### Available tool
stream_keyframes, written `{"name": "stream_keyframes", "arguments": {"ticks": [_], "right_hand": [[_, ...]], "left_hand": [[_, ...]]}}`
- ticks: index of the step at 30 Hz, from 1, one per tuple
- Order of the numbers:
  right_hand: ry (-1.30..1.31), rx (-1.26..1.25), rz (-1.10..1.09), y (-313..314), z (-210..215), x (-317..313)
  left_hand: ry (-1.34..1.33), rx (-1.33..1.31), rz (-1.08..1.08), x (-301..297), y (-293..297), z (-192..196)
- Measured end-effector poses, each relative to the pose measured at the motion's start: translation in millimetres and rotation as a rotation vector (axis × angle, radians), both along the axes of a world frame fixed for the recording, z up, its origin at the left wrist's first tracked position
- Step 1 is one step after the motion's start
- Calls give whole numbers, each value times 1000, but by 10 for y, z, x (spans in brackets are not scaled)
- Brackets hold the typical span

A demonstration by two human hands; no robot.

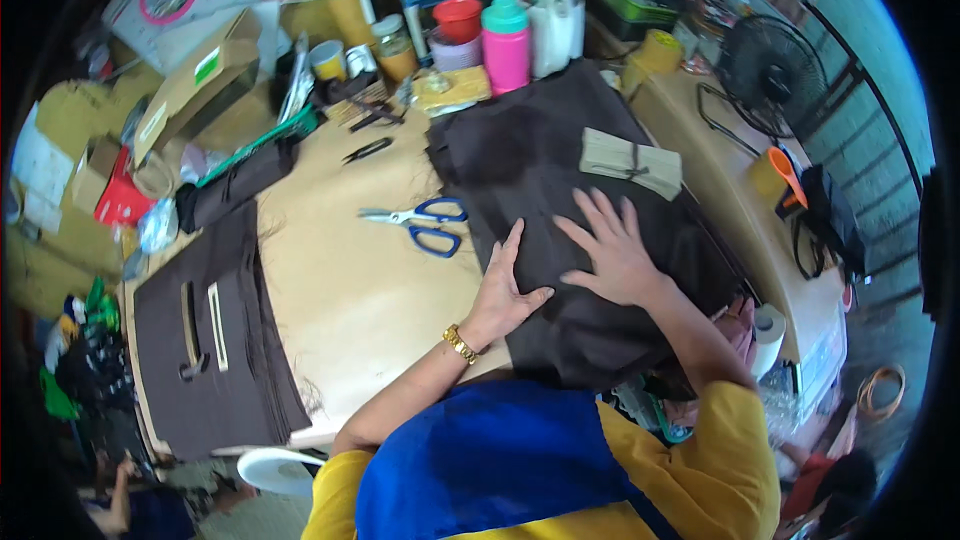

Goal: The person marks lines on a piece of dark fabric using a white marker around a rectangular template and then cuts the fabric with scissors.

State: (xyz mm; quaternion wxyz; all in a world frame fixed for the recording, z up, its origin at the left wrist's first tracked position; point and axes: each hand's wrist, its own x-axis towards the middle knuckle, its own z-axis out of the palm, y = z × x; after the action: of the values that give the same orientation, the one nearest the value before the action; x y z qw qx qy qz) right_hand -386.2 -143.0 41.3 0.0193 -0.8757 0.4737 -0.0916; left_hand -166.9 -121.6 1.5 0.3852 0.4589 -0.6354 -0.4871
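Observation:
Dark brown fabric (480, 145) lies spread over the right part of the table in loose layers. My left hand (503, 288) rests at its left edge, thumb and fingers apart, with a gold watch on the wrist. My right hand (615, 258), slightly blurred, is over the middle of the fabric with its fingers spread; whether it presses on the cloth I cannot tell. Blue-handled scissors (408, 217) lie partly open left of the fabric. Beyond my right hand, a tied bundle of greenish-grey cloth pieces (605, 156) sits on the fabric.
A stack of dark cut panels (165, 360) lies at the table's left, topped by a white slotted strip (217, 312). Small black snips (369, 150) lie farther back. A pink bottle (506, 48) and a silver jug (551, 25) stand behind the fabric. A fan (770, 70) stands at right.

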Motion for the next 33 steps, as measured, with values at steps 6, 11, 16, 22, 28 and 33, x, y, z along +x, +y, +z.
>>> {"name": "stream_keyframes", "arguments": {"ticks": [6,11,16,22,28,33], "right_hand": [[27,160,-197,627,40,-608],[166,359,-261,781,374,-670],[217,397,21,415,1133,22],[101,255,708,63,1031,1804],[86,783,992,127,460,3402],[-650,1473,812,351,104,4671]], "left_hand": [[-26,-71,165,1019,325,161],[-527,-409,785,2382,1059,456],[-936,-422,1142,3598,1716,447],[-713,-344,1191,4055,1783,-125],[233,65,1117,4682,1820,-66],[1016,175,1139,4912,1937,-151]]}}
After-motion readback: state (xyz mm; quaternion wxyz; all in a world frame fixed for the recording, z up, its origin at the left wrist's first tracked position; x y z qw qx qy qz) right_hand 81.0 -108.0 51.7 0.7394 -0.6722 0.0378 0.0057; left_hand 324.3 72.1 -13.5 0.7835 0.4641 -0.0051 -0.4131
